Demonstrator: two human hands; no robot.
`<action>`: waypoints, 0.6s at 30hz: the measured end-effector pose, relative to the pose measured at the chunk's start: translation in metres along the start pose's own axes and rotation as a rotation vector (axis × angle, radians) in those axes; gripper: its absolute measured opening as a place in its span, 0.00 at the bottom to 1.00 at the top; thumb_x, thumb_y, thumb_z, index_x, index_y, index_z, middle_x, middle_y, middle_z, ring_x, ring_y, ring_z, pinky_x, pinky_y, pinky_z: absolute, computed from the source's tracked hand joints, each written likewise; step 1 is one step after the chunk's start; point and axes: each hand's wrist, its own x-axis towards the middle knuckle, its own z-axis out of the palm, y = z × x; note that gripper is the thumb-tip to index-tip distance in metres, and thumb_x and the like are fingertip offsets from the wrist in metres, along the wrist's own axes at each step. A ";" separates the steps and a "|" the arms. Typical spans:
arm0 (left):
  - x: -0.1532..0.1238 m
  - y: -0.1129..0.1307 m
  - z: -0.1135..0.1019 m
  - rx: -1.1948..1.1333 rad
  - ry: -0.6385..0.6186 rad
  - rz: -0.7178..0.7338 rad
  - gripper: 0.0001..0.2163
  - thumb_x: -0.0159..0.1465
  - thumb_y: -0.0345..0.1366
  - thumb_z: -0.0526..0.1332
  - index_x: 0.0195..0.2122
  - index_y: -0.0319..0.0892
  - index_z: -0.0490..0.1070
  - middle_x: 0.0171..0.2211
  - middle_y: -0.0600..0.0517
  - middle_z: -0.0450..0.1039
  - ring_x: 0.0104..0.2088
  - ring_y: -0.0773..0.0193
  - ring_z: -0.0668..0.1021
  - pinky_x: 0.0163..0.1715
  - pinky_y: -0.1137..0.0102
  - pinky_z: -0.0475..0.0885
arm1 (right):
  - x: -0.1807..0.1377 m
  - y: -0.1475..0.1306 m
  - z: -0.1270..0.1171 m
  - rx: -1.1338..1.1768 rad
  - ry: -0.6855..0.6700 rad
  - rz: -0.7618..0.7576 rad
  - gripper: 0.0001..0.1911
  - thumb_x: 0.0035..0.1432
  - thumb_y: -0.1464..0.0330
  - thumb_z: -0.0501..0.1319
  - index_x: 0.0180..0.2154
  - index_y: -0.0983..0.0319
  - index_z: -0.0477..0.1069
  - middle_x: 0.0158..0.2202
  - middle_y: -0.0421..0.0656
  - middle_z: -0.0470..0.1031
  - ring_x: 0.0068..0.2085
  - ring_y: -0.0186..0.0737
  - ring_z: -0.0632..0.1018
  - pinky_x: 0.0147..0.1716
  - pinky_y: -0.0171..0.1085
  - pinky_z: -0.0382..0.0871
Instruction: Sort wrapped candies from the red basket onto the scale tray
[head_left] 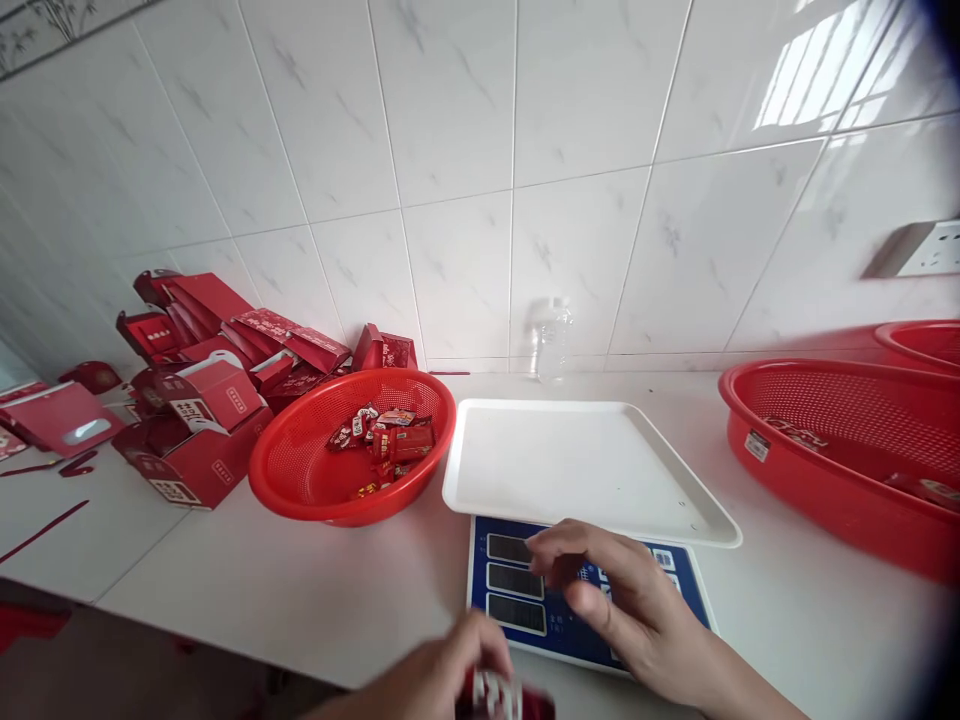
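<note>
At the bottom edge my left hand [439, 665] is closed on a red packet [501, 698] with white lettering, partly cut off by the frame and blurred. My right hand [637, 605] hovers over the keypad side of a blue-panelled weighing scale [555, 640], its fingers loosely curved and apart with nothing between them. Part of the keys is hidden beneath it. A white tray [562, 460] lies on the scale, behind the panel. To the left stands a red plastic basket [292, 470] with several red snack packets [401, 440] inside.
Red gift boxes [202, 450] and folded cartons are heaped at the left by the tiled wall. A clear bottle [555, 340] stands against the wall. Another red basket [832, 510], with some packets in it, is at the right. The table's front edge [225, 640] runs along the lower left.
</note>
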 end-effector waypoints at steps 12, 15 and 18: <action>0.101 0.069 -0.095 0.560 0.410 0.140 0.10 0.69 0.34 0.56 0.51 0.45 0.62 0.54 0.46 0.72 0.47 0.60 0.78 0.48 0.63 0.73 | 0.023 0.037 -0.016 -0.407 0.238 0.315 0.13 0.67 0.60 0.57 0.47 0.58 0.74 0.43 0.48 0.80 0.38 0.46 0.82 0.33 0.41 0.78; 0.117 0.046 -0.152 0.640 0.468 -0.007 0.10 0.71 0.36 0.54 0.50 0.41 0.69 0.50 0.45 0.74 0.50 0.56 0.77 0.51 0.55 0.72 | 0.026 0.042 -0.023 -0.542 0.207 0.318 0.19 0.66 0.57 0.57 0.54 0.57 0.72 0.53 0.50 0.77 0.44 0.51 0.82 0.35 0.47 0.80; 0.124 0.007 -0.193 0.719 0.384 -0.173 0.15 0.68 0.40 0.61 0.54 0.41 0.70 0.53 0.45 0.72 0.48 0.55 0.77 0.48 0.54 0.75 | 0.027 0.043 -0.021 -0.554 0.215 0.248 0.17 0.67 0.58 0.56 0.53 0.56 0.73 0.55 0.49 0.76 0.48 0.50 0.81 0.37 0.46 0.81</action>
